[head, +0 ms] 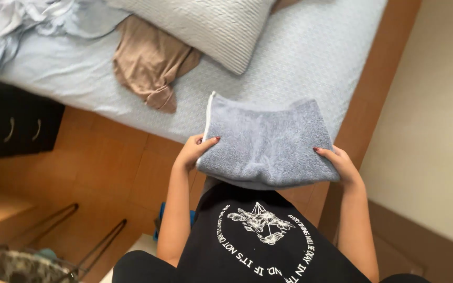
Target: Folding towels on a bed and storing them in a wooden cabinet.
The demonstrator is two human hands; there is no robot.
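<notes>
Over on the far left we've got a crumpled pale blue sheet [22, 23] bunched on the bed, and below it a dark drawer unit with curved metal handles [22, 128] on the wooden floor [106, 167]. Next along, a tan-brown soft garment [150, 63] lies rumpled on the light blue textured mattress cover [300, 57], its top tucked just under a white ribbed pillow [205, 26].

Then our left hand [192, 152], thumb on top, pinching the left edge of a folded grey-blue terry towel [268, 141]. The towel is held up flat in front of our black printed t-shirt [258, 236], over the near edge of the bed, with a thin white trim showing on its left side. Our right hand [342, 165] clamps the towel's right edge, fingers underneath and thumb on top. Furthest right is the wooden bed frame [378, 78], then a plain cream wall [436, 120].
</notes>
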